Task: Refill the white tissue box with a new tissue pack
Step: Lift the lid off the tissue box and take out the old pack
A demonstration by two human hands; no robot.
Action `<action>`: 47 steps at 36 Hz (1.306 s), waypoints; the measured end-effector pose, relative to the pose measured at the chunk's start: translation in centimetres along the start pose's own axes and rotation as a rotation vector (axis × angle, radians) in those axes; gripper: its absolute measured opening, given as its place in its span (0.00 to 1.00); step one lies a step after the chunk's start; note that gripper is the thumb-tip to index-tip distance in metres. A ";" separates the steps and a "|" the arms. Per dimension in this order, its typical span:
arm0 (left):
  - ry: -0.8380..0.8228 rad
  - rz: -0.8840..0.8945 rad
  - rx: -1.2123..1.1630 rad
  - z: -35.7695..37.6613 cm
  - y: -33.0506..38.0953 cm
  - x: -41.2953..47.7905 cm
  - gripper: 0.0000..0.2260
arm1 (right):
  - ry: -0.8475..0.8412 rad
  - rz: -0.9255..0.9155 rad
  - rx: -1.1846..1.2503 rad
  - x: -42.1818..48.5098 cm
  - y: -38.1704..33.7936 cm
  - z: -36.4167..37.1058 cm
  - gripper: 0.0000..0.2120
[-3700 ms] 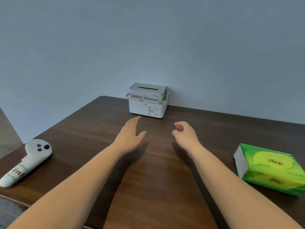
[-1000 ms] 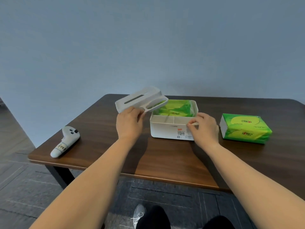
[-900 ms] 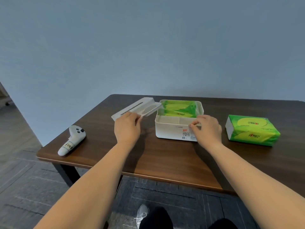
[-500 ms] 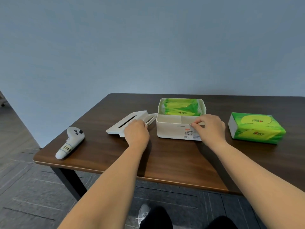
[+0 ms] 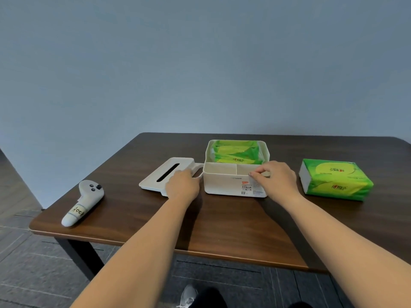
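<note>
Centre frame: open white box [image 5: 224, 184] on worktop [image 5: 222, 223], old green pack [image 5: 236, 152] inside. Left hand [image 5: 182, 186] resting on lid [image 5: 165, 173], grip unclear. Right hand [image 5: 274, 180] pinching box rim. New pack [image 5: 334, 178] right, untouched. Risk: no room unless old pack removed.

Soft, even, rather dim light fills the scene, leaving faint sheen on the dark brown wooden table [image 5: 222, 223] and short, diffuse shadows beneath both bare forearms. The picture is slightly soft throughout (small label print unreadable), and wide-angle distortion bends the table's far edge near the corners.
</note>
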State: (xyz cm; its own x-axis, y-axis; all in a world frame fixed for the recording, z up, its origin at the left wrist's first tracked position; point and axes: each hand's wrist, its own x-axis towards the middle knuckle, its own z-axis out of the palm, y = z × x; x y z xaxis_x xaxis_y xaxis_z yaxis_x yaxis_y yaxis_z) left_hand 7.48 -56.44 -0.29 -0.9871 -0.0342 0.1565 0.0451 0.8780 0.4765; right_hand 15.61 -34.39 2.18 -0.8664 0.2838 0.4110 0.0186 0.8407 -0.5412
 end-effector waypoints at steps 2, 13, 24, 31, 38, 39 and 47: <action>0.031 0.043 -0.088 -0.8 0.6 0.4 0.18 | 0.010 0.015 0.004 0.4 -0.2 -0.4 0.10; 0.048 0.383 -0.154 -2.0 6.5 2.6 0.13 | 0.028 -0.041 -0.157 4.7 0.0 -0.2 0.11; 0.120 0.448 0.118 -1.6 6.3 4.2 0.08 | -0.042 -0.116 -0.311 5.9 -0.3 0.6 0.10; 0.153 0.413 -0.216 -3.1 7.5 5.0 0.05 | -0.012 -0.124 -0.154 7.8 -0.4 -0.4 0.08; 0.170 0.416 -0.426 -4.1 8.3 5.1 0.04 | -0.036 -0.133 -0.056 8.5 0.1 -2.2 0.08; 0.172 0.422 -0.440 -4.2 8.5 5.0 0.04 | -0.029 -0.125 -0.042 8.5 0.1 -2.4 0.08; 0.175 0.539 -0.549 -3.6 13.2 4.0 0.06 | 0.120 -0.061 -0.011 8.1 2.2 -6.8 0.08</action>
State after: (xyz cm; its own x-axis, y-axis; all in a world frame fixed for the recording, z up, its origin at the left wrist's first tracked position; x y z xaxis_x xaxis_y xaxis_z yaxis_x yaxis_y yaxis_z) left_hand 4.67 -46.69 9.71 -0.7711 0.2147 0.5994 0.6250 0.4348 0.6483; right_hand 11.98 -27.15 9.30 -0.8002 0.2847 0.5278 -0.0259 0.8629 -0.5047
